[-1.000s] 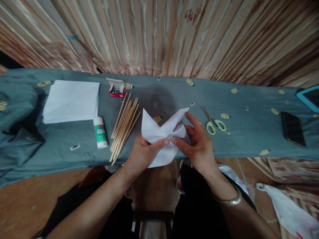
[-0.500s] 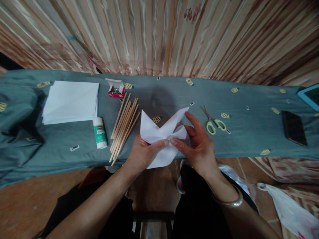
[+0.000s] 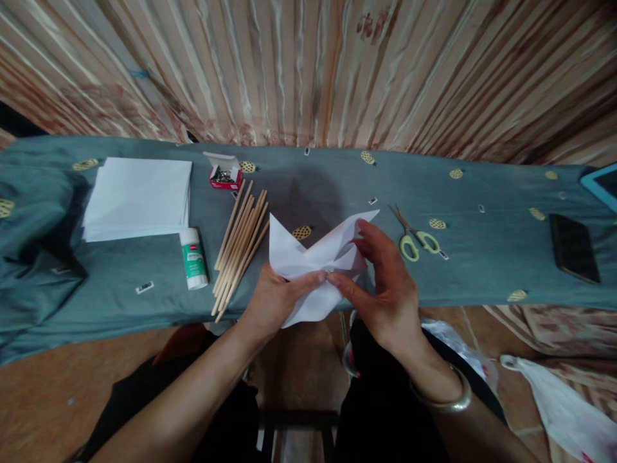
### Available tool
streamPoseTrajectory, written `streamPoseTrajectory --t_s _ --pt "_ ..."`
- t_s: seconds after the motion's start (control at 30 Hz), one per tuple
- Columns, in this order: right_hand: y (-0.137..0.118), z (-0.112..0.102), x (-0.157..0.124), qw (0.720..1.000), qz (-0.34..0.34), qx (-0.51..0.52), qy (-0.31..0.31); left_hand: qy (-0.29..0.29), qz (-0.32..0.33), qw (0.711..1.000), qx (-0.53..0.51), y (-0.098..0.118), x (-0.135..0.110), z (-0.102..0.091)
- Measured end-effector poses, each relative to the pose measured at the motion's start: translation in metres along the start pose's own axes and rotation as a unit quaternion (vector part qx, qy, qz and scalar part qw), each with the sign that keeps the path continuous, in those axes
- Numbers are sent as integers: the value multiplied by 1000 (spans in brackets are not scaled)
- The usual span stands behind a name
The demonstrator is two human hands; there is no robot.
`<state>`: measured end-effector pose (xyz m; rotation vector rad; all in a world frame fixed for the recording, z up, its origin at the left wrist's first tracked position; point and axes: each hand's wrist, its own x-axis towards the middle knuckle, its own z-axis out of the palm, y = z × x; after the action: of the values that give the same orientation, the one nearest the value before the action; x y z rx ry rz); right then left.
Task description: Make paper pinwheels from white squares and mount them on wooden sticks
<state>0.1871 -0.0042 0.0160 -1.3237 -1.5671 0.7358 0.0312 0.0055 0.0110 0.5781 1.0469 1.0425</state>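
A white paper pinwheel [image 3: 313, 257], its corners folded in toward the middle, is held between both hands over the table's near edge. My left hand [image 3: 274, 296] grips its lower left side, the thumb pressing close to the centre and the fingers hidden beneath. My right hand [image 3: 385, 289] has its thumb at the centre too, while the bent fingers touch the upper right blade. Just left of the pinwheel lies a bunch of wooden sticks [image 3: 241, 247]. Green-handled scissors [image 3: 413, 236] rest open to the right.
A stack of white paper [image 3: 137, 196], a glue stick [image 3: 193, 258] and an opened red box [image 3: 225, 175] of small metal pieces are on the left. A black phone [image 3: 573, 247] and a blue-edged tablet [image 3: 602, 183] are at the right of the cloth-covered table [image 3: 482, 270].
The right fingers have curled and shifted on the upper right blade, whose tip now reaches further right. Both thumbs stay by the centre.
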Motion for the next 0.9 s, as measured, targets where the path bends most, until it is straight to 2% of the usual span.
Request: streamPoseTrajectory --t_s 0.17,0.37,0.67,0.9 --pt "-4 -4 1 995 -59 -75 6 -13 -16 1000 -9 -2 0 -1" --pt "-4 -6 1 994 -63 -89 -10 -30 -10 999 8 -5 1 -4" --pt "-1 -7 4 987 -109 -108 -43 -27 -4 1000 -11 -5 2 -3" --pt "1 -5 3 992 -79 -83 -47 -23 5 1000 -19 -4 1 -2"
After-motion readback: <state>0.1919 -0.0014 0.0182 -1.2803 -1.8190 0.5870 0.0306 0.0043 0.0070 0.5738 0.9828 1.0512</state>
